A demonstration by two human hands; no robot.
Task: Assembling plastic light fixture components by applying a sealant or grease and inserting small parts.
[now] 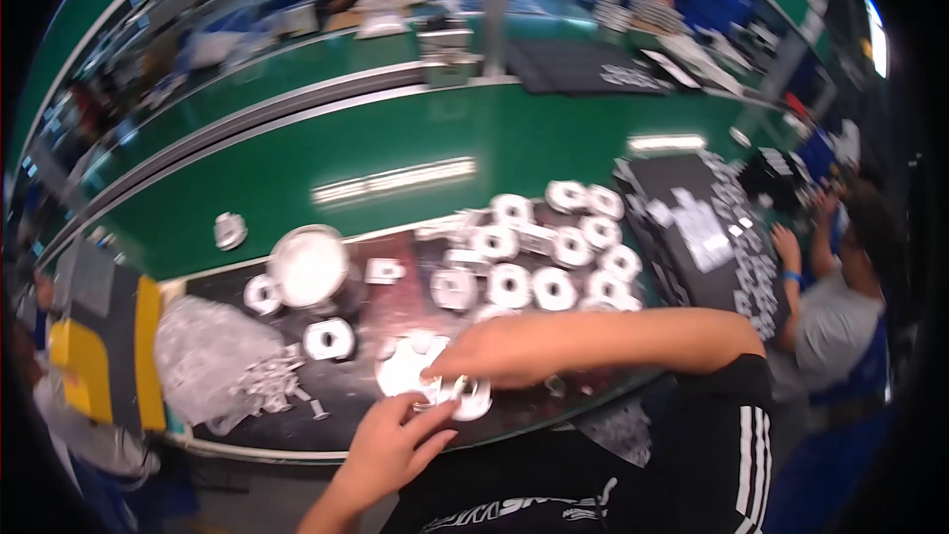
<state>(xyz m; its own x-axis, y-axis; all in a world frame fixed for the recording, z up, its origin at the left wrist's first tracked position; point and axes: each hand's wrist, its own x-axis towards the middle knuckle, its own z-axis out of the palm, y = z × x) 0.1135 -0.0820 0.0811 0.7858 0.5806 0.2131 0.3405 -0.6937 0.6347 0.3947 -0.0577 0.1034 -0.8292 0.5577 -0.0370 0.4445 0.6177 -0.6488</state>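
Left hand: the bare left hand (390, 443) came in from the lower edge, its fingers loosely spread and their tips at the near side of the work; whether they pinched anything could not be told.
Right hand: the bare right hand (476, 348) reached in from the right, bent down over the work with its fingers partly hidden; its grip could not be told.
Work between the hands: a glossy white round part (398, 372) lay on the dark, shiny work mat (381, 311) near the front edge, partly covered by the right hand; a smaller white curved piece (477, 407) sat just beside it, under the fingers.
Left of the hands: a white ring-shaped part with a dark centre (329, 339) lay near a large white disc (309, 267).
Bag: a crumpled clear plastic bag (211, 356) lay further left, small pale pieces (265, 383) spilling at its right side.
Left end: a yellow-and-grey box (106, 336) stood beside the bag.
Beyond the right arm: many white round parts with central holes (509, 286) crowded together.
Right end: a dark grey sheet (672, 183) bore small white pieces.
Co-worker: a person in a grey top (838, 331) worked beside that sheet.
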